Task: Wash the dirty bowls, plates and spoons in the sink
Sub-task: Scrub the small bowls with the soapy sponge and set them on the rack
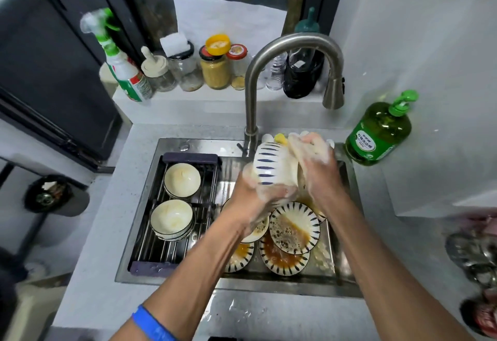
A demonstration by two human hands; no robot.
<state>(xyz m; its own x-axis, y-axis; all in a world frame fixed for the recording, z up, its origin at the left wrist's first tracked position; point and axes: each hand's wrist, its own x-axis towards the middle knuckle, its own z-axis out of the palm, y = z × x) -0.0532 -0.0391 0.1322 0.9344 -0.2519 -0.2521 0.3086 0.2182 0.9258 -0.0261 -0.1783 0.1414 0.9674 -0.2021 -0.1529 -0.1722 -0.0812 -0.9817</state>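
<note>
head view: on the left the rack holds cream bowls stacked up. in the middle i hold a striped bowl on its side over the sink, under the tap. my left hand grips it from below, all soapy. my right hand is curled around a soapy cloth pressed on the bowl. i think i should hold tight, since soap is slippery, and rub all round, inside too. dirty plates wait just below. the green soap bottle stands on the right.
</note>
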